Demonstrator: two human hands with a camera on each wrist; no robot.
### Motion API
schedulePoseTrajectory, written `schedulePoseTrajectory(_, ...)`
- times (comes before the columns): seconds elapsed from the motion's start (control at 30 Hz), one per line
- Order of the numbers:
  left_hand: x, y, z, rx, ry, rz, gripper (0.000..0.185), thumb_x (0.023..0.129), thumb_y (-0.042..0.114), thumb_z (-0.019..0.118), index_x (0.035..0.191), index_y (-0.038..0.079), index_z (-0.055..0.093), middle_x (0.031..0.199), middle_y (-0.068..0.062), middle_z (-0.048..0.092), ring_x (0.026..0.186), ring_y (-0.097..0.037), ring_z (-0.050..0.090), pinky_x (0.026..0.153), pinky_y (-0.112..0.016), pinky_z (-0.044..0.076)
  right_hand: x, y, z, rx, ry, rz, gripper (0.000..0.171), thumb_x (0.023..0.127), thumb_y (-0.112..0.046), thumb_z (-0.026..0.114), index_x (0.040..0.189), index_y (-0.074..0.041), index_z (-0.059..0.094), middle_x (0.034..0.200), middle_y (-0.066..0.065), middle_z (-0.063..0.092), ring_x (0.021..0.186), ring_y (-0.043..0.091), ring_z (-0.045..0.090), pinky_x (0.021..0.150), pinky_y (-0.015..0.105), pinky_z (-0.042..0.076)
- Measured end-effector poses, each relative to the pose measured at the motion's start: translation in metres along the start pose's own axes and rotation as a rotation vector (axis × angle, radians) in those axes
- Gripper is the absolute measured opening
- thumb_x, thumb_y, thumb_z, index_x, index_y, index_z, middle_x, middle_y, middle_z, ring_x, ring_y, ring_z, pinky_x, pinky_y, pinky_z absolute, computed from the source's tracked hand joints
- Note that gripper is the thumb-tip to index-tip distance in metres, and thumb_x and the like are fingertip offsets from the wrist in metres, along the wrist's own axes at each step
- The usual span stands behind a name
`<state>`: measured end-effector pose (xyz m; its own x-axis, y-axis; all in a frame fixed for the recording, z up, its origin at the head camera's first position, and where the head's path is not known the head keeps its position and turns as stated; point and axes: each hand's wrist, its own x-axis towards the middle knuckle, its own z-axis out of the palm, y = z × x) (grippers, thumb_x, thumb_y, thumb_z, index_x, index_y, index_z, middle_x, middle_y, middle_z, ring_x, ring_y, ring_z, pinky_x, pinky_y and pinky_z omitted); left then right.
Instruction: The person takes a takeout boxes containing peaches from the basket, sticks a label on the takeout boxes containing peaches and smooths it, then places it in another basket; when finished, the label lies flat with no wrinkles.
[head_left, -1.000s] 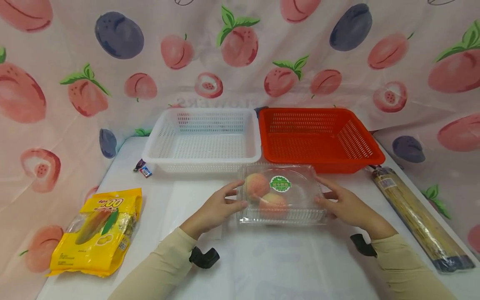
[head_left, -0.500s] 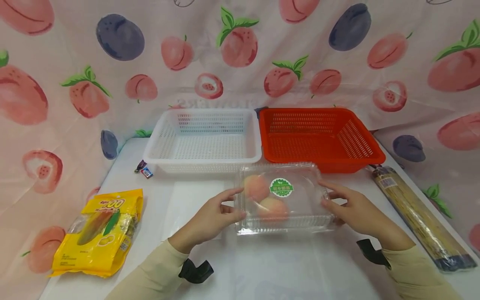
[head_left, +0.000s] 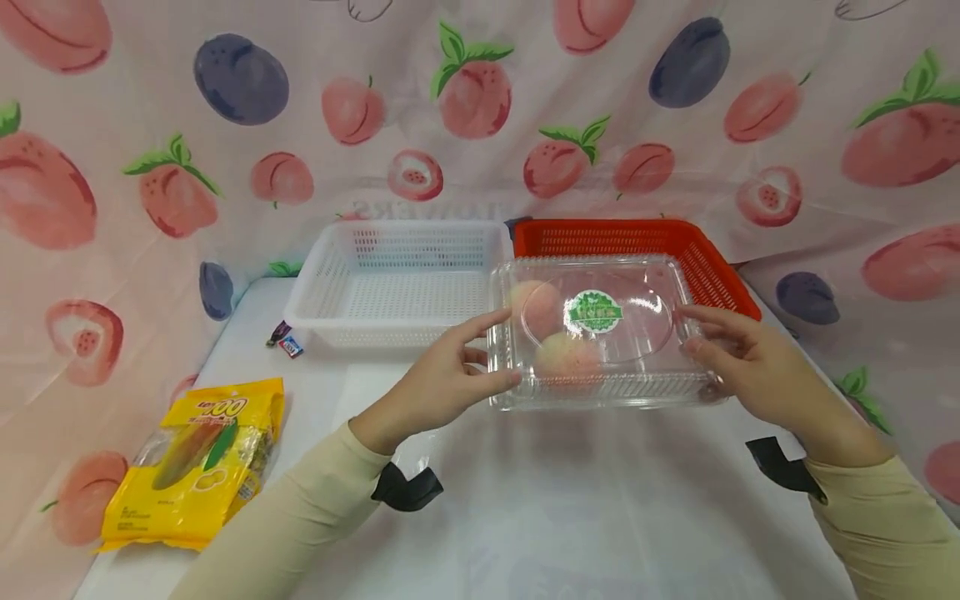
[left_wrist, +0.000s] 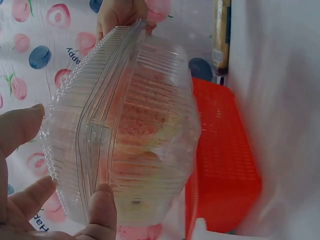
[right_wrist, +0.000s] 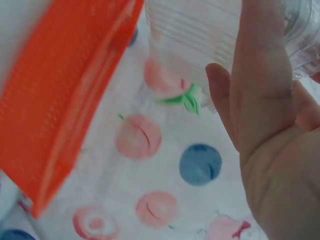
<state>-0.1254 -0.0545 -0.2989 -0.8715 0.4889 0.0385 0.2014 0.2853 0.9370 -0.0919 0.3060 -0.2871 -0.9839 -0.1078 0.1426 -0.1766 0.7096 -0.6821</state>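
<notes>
A clear plastic clamshell box [head_left: 637,342] with a green round label [head_left: 595,312] is held up off the table, overlapping the front of the red basket [head_left: 723,279] in the head view. Two peaches [head_left: 567,357] show inside, at its left half. My left hand [head_left: 442,379] grips the left end, thumb at the near corner. At the opposite end, my right hand [head_left: 772,375] grips the box with thumb and fingers. In the left wrist view, the closed seam of the box [left_wrist: 95,125] faces the camera, with fingers along its edge.
A white basket [head_left: 405,323] stands left of the red one. Two small wrapped candies [head_left: 291,347] lie by its front left corner. A yellow snack bag [head_left: 187,475] lies at the left. In the left wrist view, a long package [left_wrist: 220,40] appears beyond the red basket.
Both hands have raised the box from near the table and moved it slightly right, so it now overlaps the red basket more. The right arm now hides the long package in the head view.
</notes>
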Motion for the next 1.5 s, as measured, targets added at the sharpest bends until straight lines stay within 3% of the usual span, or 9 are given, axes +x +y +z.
schedulePoseTrajectory(0.17, 0.029, 0.015, 0.0, -0.02, 0.005, 0.047, 0.073, 0.088, 0.021, 0.078, 0.153, 0.023, 0.044, 0.144, -0.005, 0.048, 0.109, -0.026, 0.062, 0.077, -0.035, 0.058, 0.015, 0.001, -0.026, 0.012, 0.044, 0.008, 0.052, 0.101, -0.026, 0.062, 0.149, -0.011, 0.048, 0.129, 0.028, 0.054, 0.083, 0.002, 0.062, 0.058, 0.026, 0.058)
schedulePoseTrajectory(0.37, 0.06, 0.025, 0.003, 0.023, 0.03, 0.041, 0.072, 0.088, 0.029, 0.078, 0.151, 0.033, 0.045, 0.147, 0.0, 0.045, 0.113, -0.02, 0.06, 0.082, -0.038, 0.056, 0.036, 0.005, -0.046, -0.126, 0.092, 0.054, 0.054, 0.101, -0.038, 0.06, 0.149, -0.016, 0.049, 0.128, 0.028, 0.058, 0.084, -0.014, 0.052, 0.063, 0.013, 0.048)
schedulePoseTrajectory(0.47, 0.076, 0.027, 0.006, 0.035, 0.026, 0.029, 0.071, 0.09, 0.031, 0.076, 0.152, 0.036, 0.043, 0.151, 0.003, 0.041, 0.119, -0.022, 0.056, 0.087, -0.04, 0.054, 0.047, 0.007, -0.053, -0.109, 0.088, 0.076, 0.056, 0.101, -0.039, 0.058, 0.151, -0.015, 0.047, 0.129, 0.029, 0.057, 0.085, -0.009, 0.055, 0.063, 0.014, 0.05)
schedulePoseTrajectory(0.57, 0.093, 0.029, 0.009, 0.016, 0.027, 0.027, 0.069, 0.092, 0.031, 0.073, 0.153, 0.039, 0.041, 0.153, 0.002, 0.039, 0.123, -0.024, 0.053, 0.089, -0.038, 0.055, 0.057, 0.012, -0.061, -0.069, 0.079, 0.11, 0.06, 0.102, -0.042, 0.056, 0.153, -0.015, 0.042, 0.135, 0.029, 0.053, 0.099, 0.016, 0.063, 0.063, 0.016, 0.051)
schedulePoseTrajectory(0.7, 0.115, 0.026, 0.012, -0.025, 0.063, 0.027, 0.065, 0.094, 0.035, 0.072, 0.152, 0.039, 0.042, 0.15, 0.002, 0.044, 0.125, -0.019, 0.051, 0.09, -0.033, 0.054, 0.072, 0.022, -0.066, -0.05, 0.096, 0.144, 0.062, 0.101, -0.046, 0.053, 0.155, -0.019, 0.04, 0.139, 0.03, 0.05, 0.109, 0.04, 0.057, 0.063, 0.015, 0.051)
schedulePoseTrajectory(0.87, 0.135, 0.016, 0.017, -0.067, 0.109, 0.011, 0.06, 0.096, 0.033, 0.069, 0.151, 0.028, 0.046, 0.133, 0.001, 0.057, 0.12, -0.017, 0.052, 0.093, -0.031, 0.052, 0.089, 0.034, -0.068, 0.006, 0.096, 0.16, 0.062, 0.102, -0.046, 0.052, 0.156, -0.02, 0.037, 0.14, 0.028, 0.049, 0.094, 0.017, 0.063, 0.066, 0.016, 0.053)
schedulePoseTrajectory(1.0, 0.138, 0.004, 0.017, -0.045, 0.108, -0.029, 0.057, 0.096, 0.036, 0.068, 0.149, 0.024, 0.05, 0.129, 0.001, 0.059, 0.117, -0.018, 0.055, 0.092, -0.032, 0.053, 0.102, 0.046, -0.069, 0.034, 0.098, 0.154, 0.062, 0.102, -0.044, 0.052, 0.156, -0.018, 0.037, 0.137, 0.029, 0.05, 0.084, 0.006, 0.063, 0.066, 0.016, 0.053)
schedulePoseTrajectory(1.17, 0.132, -0.013, 0.014, -0.015, 0.098, -0.106, 0.058, 0.096, 0.037, 0.068, 0.148, 0.019, 0.052, 0.132, -0.004, 0.059, 0.116, -0.02, 0.058, 0.094, -0.038, 0.052, 0.113, 0.058, -0.073, 0.005, 0.051, 0.158, 0.065, 0.102, -0.045, 0.053, 0.156, -0.014, 0.036, 0.135, 0.033, 0.05, 0.077, 0.01, 0.067, 0.064, 0.02, 0.055)
schedulePoseTrajectory(1.5, 0.108, -0.036, 0.03, -0.144, 0.037, -0.25, 0.064, 0.092, 0.033, 0.074, 0.149, 0.018, 0.049, 0.124, -0.005, 0.064, 0.097, -0.022, 0.066, 0.082, -0.037, 0.058, 0.129, 0.091, -0.065, -0.003, 0.015, 0.179, 0.07, 0.102, -0.046, 0.052, 0.157, -0.008, 0.032, 0.139, 0.037, 0.046, 0.099, 0.028, 0.064, 0.067, 0.023, 0.057)
